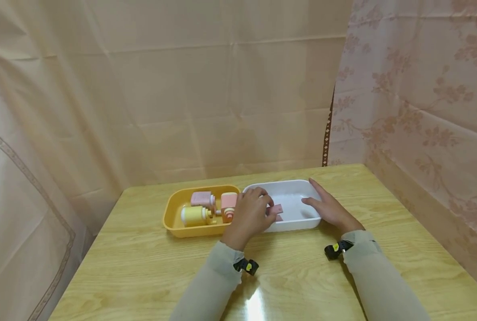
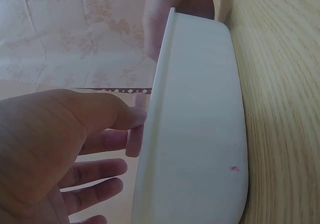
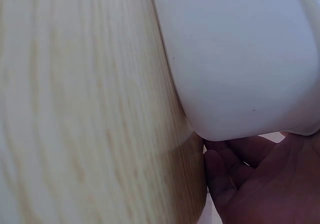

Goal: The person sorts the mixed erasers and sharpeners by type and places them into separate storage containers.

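Note:
Over the left part of a white tray (image 1: 290, 226), my left hand (image 1: 251, 213) pinches a small flat pink piece (image 1: 277, 208) between thumb and index finger. The left wrist view shows the same pink piece (image 2: 134, 141) by the tray's rim, partly hidden by the thumb. Beneath it in the tray is another pink patch (image 1: 279, 218), too small to identify. My right hand (image 1: 331, 208) grips the tray's right end, thumb over the rim on the inside, fingers around the outside. In the right wrist view those fingers (image 3: 220, 171) curl beside the tray's outer wall.
Touching or close beside the white tray on the left is a yellow tray (image 1: 174, 229). It holds a pink bottle (image 1: 200, 198), a yellow bottle (image 1: 194, 216) and a coral bottle-like item (image 1: 228, 203), lying down or tilted. Curtains hang behind the wooden table (image 1: 142, 267).

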`<action>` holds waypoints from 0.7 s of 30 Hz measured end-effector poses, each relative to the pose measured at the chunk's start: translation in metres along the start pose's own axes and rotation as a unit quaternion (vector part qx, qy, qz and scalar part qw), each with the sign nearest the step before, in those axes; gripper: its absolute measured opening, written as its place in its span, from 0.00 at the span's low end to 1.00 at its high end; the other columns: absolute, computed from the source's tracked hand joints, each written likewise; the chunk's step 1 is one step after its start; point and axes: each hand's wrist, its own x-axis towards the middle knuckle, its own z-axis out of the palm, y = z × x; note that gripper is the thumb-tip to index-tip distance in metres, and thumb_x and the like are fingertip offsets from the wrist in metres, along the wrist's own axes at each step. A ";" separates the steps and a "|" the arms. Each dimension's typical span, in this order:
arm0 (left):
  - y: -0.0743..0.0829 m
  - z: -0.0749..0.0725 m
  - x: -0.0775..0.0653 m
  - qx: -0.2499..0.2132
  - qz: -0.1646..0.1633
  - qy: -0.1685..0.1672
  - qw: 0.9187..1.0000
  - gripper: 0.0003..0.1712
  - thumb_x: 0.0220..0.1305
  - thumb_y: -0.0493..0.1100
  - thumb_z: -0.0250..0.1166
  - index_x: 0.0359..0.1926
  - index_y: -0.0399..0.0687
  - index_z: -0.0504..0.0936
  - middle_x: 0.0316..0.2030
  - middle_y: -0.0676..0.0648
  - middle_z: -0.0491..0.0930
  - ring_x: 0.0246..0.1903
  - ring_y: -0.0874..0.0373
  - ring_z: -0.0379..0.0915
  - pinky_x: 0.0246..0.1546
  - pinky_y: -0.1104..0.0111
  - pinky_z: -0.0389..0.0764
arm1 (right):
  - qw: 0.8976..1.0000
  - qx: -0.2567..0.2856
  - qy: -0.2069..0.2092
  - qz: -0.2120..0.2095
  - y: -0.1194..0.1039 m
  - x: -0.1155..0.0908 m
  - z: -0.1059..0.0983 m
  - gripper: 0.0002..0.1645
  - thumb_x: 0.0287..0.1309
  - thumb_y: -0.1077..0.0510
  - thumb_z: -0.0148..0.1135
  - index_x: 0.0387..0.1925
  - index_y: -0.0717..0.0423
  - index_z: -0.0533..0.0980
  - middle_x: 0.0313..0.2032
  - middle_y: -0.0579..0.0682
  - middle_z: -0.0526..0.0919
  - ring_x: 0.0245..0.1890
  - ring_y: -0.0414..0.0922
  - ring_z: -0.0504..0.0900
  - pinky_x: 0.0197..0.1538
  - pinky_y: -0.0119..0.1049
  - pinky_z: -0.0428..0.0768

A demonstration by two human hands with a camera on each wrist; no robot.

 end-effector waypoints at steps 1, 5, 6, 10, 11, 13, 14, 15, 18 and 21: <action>0.000 0.000 0.000 0.000 0.000 0.001 1.000 0.14 0.61 0.60 0.74 0.39 0.60 0.89 0.54 0.52 0.80 0.60 0.52 0.72 0.63 0.53 0.71 | 1.000 -0.001 0.000 -0.001 0.000 0.000 0.000 0.52 0.75 0.41 0.54 0.84 0.42 0.35 0.84 0.56 0.39 0.82 0.65 0.42 0.75 0.73 0.44; -0.001 0.000 -0.001 -0.001 0.001 0.007 1.000 0.12 0.63 0.59 0.72 0.38 0.59 0.89 0.54 0.53 0.80 0.60 0.52 0.72 0.63 0.52 0.71 | 1.000 -0.001 0.002 -0.006 0.002 0.000 0.000 0.52 0.75 0.41 0.54 0.84 0.41 0.35 0.84 0.56 0.39 0.82 0.65 0.42 0.76 0.72 0.44; 0.000 -0.001 -0.001 0.000 0.001 0.008 1.000 0.12 0.63 0.58 0.72 0.38 0.58 0.90 0.54 0.53 0.80 0.60 0.52 0.72 0.63 0.52 0.71 | 1.000 0.000 0.002 -0.006 0.003 0.000 0.000 0.52 0.74 0.41 0.54 0.84 0.40 0.35 0.84 0.56 0.39 0.82 0.65 0.42 0.76 0.72 0.44; 0.000 -0.004 0.000 -0.001 0.006 0.011 1.000 0.12 0.64 0.57 0.71 0.38 0.57 0.90 0.54 0.53 0.80 0.60 0.52 0.72 0.63 0.52 0.71 | 1.000 0.005 0.001 -0.003 0.003 0.002 -0.001 0.52 0.74 0.40 0.55 0.84 0.38 0.34 0.84 0.55 0.39 0.82 0.65 0.41 0.76 0.72 0.44; 0.000 -0.005 0.000 0.001 0.008 0.012 1.000 0.12 0.64 0.57 0.71 0.39 0.57 0.90 0.54 0.53 0.80 0.60 0.52 0.73 0.63 0.52 0.72 | 1.000 0.005 0.002 -0.003 0.004 0.002 -0.001 0.52 0.74 0.40 0.55 0.84 0.37 0.34 0.84 0.55 0.39 0.82 0.65 0.42 0.76 0.72 0.44; 0.000 -0.005 0.000 0.001 0.009 0.012 1.000 0.12 0.64 0.57 0.71 0.39 0.57 0.89 0.54 0.53 0.80 0.60 0.52 0.72 0.63 0.52 0.72 | 1.000 0.006 0.004 -0.003 0.004 0.002 -0.001 0.52 0.74 0.41 0.55 0.84 0.37 0.34 0.84 0.55 0.40 0.82 0.65 0.42 0.76 0.72 0.44; 0.001 -0.006 0.000 -0.001 0.009 0.012 1.000 0.12 0.64 0.57 0.71 0.39 0.57 0.89 0.54 0.53 0.80 0.60 0.52 0.72 0.63 0.52 0.71 | 1.000 0.006 0.005 -0.004 0.004 0.002 -0.001 0.52 0.74 0.41 0.55 0.84 0.37 0.35 0.84 0.55 0.40 0.82 0.65 0.42 0.76 0.72 0.44; 0.001 -0.006 0.000 -0.002 0.007 0.011 1.000 0.12 0.64 0.57 0.71 0.39 0.57 0.89 0.54 0.53 0.80 0.60 0.52 0.72 0.64 0.52 0.71 | 1.000 0.007 0.005 -0.005 0.004 0.002 -0.001 0.52 0.74 0.41 0.55 0.84 0.37 0.35 0.84 0.55 0.39 0.82 0.65 0.42 0.76 0.72 0.44; 0.002 -0.007 -0.001 -0.009 0.004 0.006 1.000 0.12 0.64 0.58 0.71 0.39 0.57 0.89 0.55 0.53 0.80 0.62 0.51 0.71 0.65 0.51 0.70 | 1.000 0.007 0.004 -0.009 0.004 0.001 0.000 0.52 0.74 0.42 0.55 0.84 0.38 0.35 0.84 0.55 0.39 0.82 0.65 0.41 0.76 0.72 0.44; 0.003 -0.007 -0.001 -0.016 0.004 0.005 1.000 0.13 0.64 0.58 0.71 0.40 0.58 0.89 0.55 0.53 0.80 0.63 0.51 0.71 0.66 0.51 0.69 | 1.000 0.008 0.004 -0.012 0.004 0.000 0.000 0.52 0.74 0.42 0.55 0.84 0.38 0.35 0.84 0.55 0.38 0.82 0.65 0.41 0.76 0.72 0.44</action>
